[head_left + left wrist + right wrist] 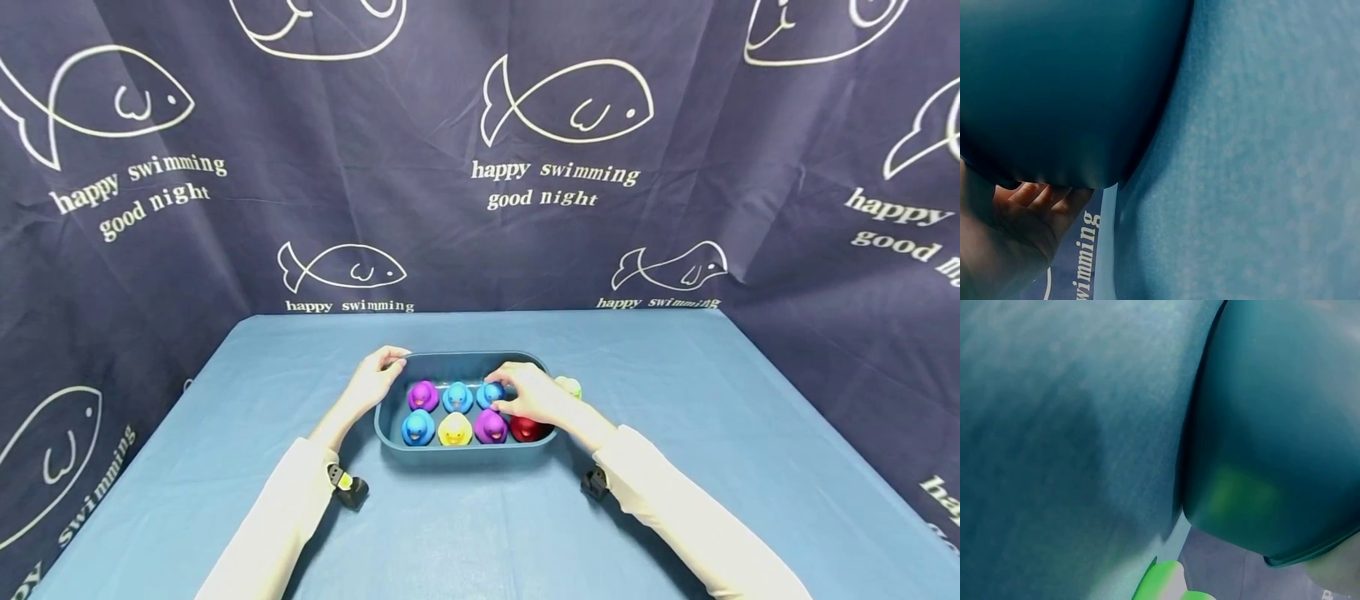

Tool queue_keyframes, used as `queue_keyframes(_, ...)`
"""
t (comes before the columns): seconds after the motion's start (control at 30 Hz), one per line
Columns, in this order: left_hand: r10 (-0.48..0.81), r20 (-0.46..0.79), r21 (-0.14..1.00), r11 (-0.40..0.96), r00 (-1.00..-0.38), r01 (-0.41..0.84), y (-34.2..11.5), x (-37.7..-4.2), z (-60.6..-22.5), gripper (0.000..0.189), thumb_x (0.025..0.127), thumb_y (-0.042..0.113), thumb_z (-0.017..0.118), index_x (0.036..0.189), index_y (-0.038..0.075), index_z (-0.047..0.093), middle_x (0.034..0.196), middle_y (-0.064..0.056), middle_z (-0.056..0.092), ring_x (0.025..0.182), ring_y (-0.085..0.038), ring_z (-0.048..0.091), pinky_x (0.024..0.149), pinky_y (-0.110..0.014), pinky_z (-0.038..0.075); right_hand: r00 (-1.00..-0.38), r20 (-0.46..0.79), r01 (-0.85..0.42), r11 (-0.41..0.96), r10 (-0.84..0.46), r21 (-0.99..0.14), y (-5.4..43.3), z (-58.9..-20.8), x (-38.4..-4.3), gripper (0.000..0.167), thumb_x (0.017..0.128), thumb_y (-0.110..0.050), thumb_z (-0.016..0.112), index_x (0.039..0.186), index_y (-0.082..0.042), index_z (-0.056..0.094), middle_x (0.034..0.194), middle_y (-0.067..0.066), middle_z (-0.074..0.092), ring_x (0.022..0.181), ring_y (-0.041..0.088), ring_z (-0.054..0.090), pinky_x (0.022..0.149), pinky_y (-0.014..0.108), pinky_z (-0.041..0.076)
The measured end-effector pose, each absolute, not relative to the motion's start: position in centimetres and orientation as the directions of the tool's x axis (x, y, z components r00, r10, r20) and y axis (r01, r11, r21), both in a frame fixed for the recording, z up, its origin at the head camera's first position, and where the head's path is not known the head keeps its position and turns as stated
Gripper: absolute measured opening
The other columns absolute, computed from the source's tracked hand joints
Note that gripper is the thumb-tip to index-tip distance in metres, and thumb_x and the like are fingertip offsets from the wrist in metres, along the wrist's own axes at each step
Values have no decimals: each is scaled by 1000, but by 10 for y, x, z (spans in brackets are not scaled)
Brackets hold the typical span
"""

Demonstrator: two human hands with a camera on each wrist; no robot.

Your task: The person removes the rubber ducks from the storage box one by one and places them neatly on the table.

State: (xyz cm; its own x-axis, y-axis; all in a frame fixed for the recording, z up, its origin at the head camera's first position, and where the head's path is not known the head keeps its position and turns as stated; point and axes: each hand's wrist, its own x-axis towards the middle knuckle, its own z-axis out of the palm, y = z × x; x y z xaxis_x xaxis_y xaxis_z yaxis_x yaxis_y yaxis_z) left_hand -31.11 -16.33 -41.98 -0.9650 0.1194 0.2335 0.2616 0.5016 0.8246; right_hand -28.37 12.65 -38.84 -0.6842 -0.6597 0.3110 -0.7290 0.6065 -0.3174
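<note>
A dark teal bin [468, 456] holds two rows of rubber ducks. My left hand [373, 379] grips the bin's back left corner at the rim; in the left wrist view the fingers of that hand [1029, 219] lie against the bin wall [1072, 94]. Over the bin's right part, my right hand [531, 392] pinches a blue duck [491, 393] in the back row, between thumb and fingers. Beside it stand another blue duck [457, 397] and a purple duck [423, 396]. A red duck [527, 429] is partly hidden beneath my right hand.
In the front row are a blue duck [417, 427], a yellow duck [455, 429] and a purple duck [491, 427]. A green and white object [569, 387] lies just right of the bin, partly behind my right wrist. Blue cloth [465, 542] covers the table; a printed curtain [420, 183] hangs behind.
</note>
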Motion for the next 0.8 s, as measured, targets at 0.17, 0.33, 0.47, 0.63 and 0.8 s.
queue_keyframes(0.17,121,236,823,502,-964,265,-163,-312,-421,24,94,11,52,114,2,61,105,-18,68,97,-25,58,82,-32,42,-687,312,-726,620,-656,-297,126,-388,-283,32,77,-13,76,105,-2,66,97,10,68,86,21,64,79,34,51)
queue_keyframes(0.33,121,234,826,498,-965,263,-164,-311,-421,24,94,11,52,114,2,61,105,-18,67,96,-25,58,81,-32,42,-690,311,-724,622,-654,-298,125,-387,-283,31,77,-13,75,105,-2,66,96,9,68,86,21,64,79,34,51)
queue_keyframes(0.47,124,228,822,507,-966,259,-164,-310,-420,24,93,11,52,114,1,61,105,-18,67,95,-24,57,80,-31,42,-683,311,-731,617,-661,-292,126,-387,-281,30,78,-13,75,104,-2,67,96,10,68,85,21,63,79,33,51)
queue_keyframes(0.63,131,232,818,511,-964,266,-164,-310,-421,25,93,11,52,114,1,60,105,-19,67,95,-25,57,80,-30,42,-664,338,-748,604,-667,-277,127,-388,-281,30,78,-13,75,104,-1,67,95,11,67,85,22,63,79,34,51)
queue_keyframes(0.8,120,236,814,518,-964,263,-163,-311,-419,24,93,10,53,114,0,61,105,-19,67,93,-23,57,79,-30,42,-627,400,-777,574,-669,-258,128,-391,-285,32,77,-12,74,105,1,66,96,11,67,86,22,65,79,34,51)
